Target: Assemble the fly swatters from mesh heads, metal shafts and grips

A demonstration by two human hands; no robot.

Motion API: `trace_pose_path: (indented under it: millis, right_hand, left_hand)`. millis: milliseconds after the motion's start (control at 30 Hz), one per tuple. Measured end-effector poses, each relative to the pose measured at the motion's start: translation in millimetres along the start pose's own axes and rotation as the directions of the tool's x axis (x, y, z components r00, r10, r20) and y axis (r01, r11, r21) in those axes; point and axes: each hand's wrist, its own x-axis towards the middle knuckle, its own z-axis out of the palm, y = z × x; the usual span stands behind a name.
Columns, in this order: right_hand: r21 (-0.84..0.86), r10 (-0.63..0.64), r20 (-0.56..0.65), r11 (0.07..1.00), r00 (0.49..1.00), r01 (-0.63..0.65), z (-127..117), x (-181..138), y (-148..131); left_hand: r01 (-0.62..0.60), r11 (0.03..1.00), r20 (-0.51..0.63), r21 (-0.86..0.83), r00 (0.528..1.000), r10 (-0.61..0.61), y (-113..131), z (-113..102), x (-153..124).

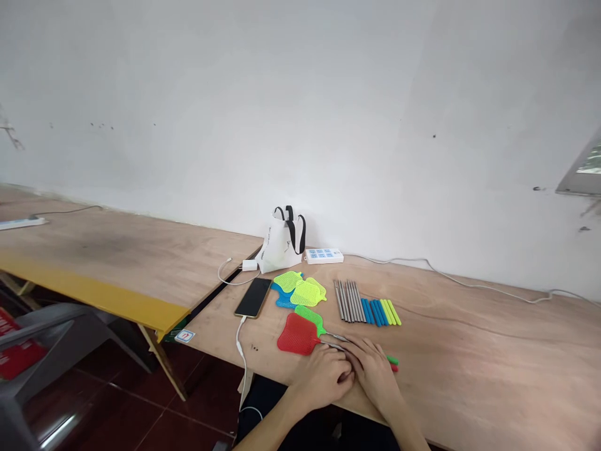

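My left hand (326, 376) rests at the table's front edge, fingers loosely bent and thumb apart, nothing visible in it. Beside it my right hand (370, 366) lies flat with fingers stretched across the metal shafts of two fly swatters. One is a red fly swatter (297, 334); the other, a green fly swatter (310, 318), lies partly under the red head. Their green and red handle ends show right of my right hand. Farther back lie loose yellow swatter heads (307, 292) over blue swatter heads (284, 300). Metal rods (348, 302), blue handles (374, 312) and yellow handles (390, 312) lie in a row.
A phone (253, 297) with a white cable lies left of the swatter heads. Behind stand a white bag (282, 244) and a power strip (323, 255) by the wall. A gap separates a second table (117, 250); a grey chair (61, 351) stands lower left.
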Motion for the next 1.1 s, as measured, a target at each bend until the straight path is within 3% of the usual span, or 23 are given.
trace_pose_path:
  millis: [167,467,733,967,1100]
  right_hand:
    - [-0.026,-0.03,-0.021,0.999,0.999,0.029,-6.7,-1.6,5.1]
    - [0.118,0.05,0.194,0.99,0.98,-0.074,-29.9,-5.8,13.4]
    - [0.186,0.089,0.274,0.972,0.958,-0.143,-32.8,-2.9,8.9]
    - [0.228,0.072,0.204,0.966,0.976,-0.119,-35.3,-7.5,20.1]
    - [0.248,0.25,0.163,0.926,0.954,-0.285,-50.0,-10.6,44.0]
  left_hand:
    - [-0.014,1.0,-0.002,-0.025,1.0,0.014,-0.9,-0.7,0.7]
    - [0.01,1.0,-0.01,-0.019,1.0,-0.01,2.7,-1.5,0.7]
    - [0.022,0.999,-0.014,-0.029,1.0,-0.023,4.1,-5.3,0.1]
    - [-0.038,0.999,0.003,-0.03,0.999,0.038,3.5,-6.7,0.1]
    - [-0.045,0.999,0.001,-0.026,0.999,0.045,1.7,-4.7,-0.5]
